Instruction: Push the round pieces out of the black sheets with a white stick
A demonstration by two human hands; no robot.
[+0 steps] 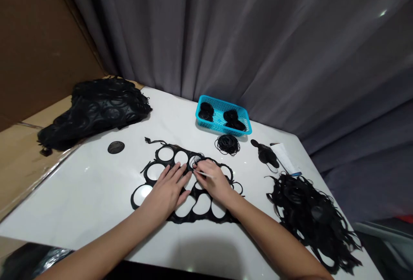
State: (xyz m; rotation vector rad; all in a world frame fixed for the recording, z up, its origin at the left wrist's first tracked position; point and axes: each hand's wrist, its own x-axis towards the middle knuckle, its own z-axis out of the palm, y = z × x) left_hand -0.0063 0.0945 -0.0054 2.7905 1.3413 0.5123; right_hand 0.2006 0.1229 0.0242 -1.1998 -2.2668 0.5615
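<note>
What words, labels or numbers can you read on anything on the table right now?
None are legible: the white paper slip and the blue object at its end are too small and blurred to read, and the black perforated sheet and turquoise plastic basket show no readable marks.

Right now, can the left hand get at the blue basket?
Probably yes: only the flat black sheet lies between the left hand and the blue basket, though the reach looks long.
</note>
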